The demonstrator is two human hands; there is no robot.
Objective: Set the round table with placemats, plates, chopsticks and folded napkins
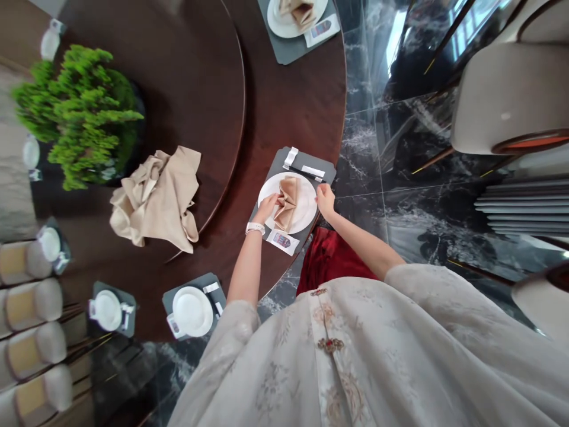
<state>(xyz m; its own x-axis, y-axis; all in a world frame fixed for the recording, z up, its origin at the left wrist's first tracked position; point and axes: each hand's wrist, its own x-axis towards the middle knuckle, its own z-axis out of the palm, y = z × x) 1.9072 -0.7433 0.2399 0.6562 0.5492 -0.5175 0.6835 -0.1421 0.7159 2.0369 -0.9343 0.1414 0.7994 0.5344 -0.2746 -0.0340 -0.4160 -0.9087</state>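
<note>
A folded beige napkin (291,198) stands on a white plate (307,210), which lies on a grey placemat (272,173). My left hand (268,209), with a white band at the wrist, reaches over the plate's left side, and its fingertips are closed on the napkin's left edge. At the opposite rim, my right hand (326,200) has curled fingers that pinch the plate's edge. Above the plate on the placemat lie chopsticks (306,172) on a white rest. A small white printed packet (283,241) lies below the plate.
Loose beige napkins (160,198) lie heaped on the round turntable (195,89), beside a green potted plant (84,112). Other settings include a plate (192,311) at lower left and a napkin-topped plate (280,26) farther along. A pale chair (507,95) stands at right on marble flooring.
</note>
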